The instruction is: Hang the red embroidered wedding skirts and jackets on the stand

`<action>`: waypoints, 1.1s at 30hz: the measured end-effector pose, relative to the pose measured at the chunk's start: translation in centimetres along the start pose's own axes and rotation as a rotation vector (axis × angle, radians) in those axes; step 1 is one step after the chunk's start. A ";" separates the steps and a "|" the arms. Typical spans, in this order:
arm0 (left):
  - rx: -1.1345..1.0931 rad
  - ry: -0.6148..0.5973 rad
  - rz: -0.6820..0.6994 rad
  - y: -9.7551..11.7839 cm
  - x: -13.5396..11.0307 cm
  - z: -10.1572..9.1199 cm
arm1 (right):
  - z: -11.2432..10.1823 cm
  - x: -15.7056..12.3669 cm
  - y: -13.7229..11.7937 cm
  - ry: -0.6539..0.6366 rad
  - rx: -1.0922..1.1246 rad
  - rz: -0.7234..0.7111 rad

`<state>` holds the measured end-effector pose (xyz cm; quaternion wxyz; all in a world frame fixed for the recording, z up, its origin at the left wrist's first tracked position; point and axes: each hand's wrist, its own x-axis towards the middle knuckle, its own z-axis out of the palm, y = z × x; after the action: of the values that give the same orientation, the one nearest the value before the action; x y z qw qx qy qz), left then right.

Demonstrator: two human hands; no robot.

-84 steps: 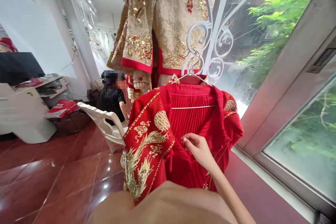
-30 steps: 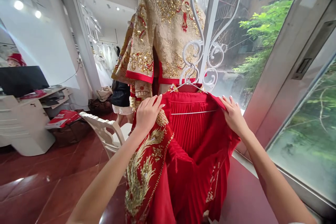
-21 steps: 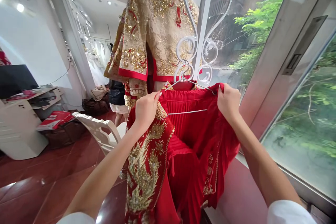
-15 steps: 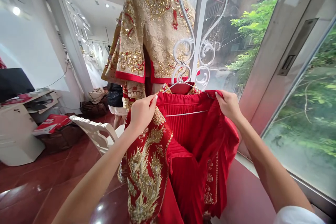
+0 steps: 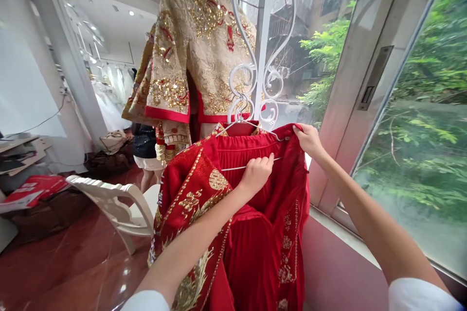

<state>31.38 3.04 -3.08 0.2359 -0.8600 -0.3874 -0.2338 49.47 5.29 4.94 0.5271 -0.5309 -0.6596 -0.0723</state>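
My left hand (image 5: 256, 173) was closed with its fingers curled in at the lower bar of the wire hanger (image 5: 246, 125), pressed into the pleated inside of the red garment (image 5: 262, 248); I could not tell whether the fingers had the bar itself or only the cloth over it. My right hand (image 5: 309, 138) pinched the garment's upper edge at the right end of the hanger, thumb and fingers shut on the fabric. The garment hung open in front of me, its gold-embroidered panel falling to the left of my left forearm. The hanger's hook sat in a curl of the white scrolled stand (image 5: 260, 65), just beside the window (image 5: 419, 121). Above and behind hung a gold jacket (image 5: 197, 53) with red trim. A white plastic chair (image 5: 115, 201) stood on the red floor to the left, and another person (image 5: 144, 148) stood beyond it.
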 end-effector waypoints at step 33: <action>-0.371 -0.125 -0.252 -1.2 -1.0 -2.5 | -1.1 -3.6 3.6 -0.093 0.032 -0.088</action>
<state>29.32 1.74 -1.43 0.0183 -0.8464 -0.4558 -0.2749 52.48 3.85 0.93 0.5006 -0.4955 -0.7073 -0.0601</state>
